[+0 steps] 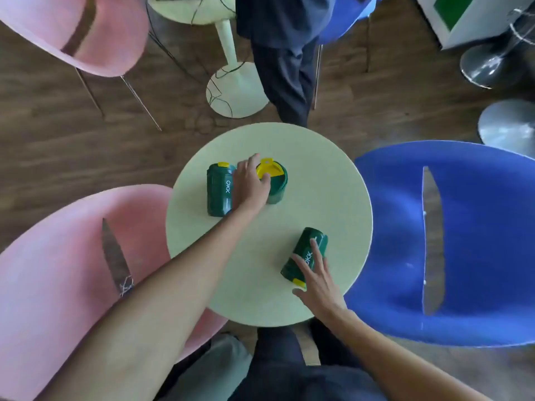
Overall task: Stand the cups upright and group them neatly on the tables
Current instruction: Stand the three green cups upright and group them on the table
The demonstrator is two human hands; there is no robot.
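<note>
Gripping the upright cup (275, 183), left hand (251, 185); right hand (318, 280) spread, seemingly touching toppled cup (304, 256).

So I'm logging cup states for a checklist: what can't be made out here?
- Head view: left hand covers the upright cup, so its grip is unclear.
- Right hand hides part of the lying cup; contact is uncertain.
- Far table: cut off by the top edge.

The left hand (251, 183) hides most of the standing cup (276, 183)'s near side, so its grip there can't be judged. Beyond the surface (333, 198), a seated person (285, 53) is cut off at the top edge. The far table (191, 10) is cropped too.
</note>
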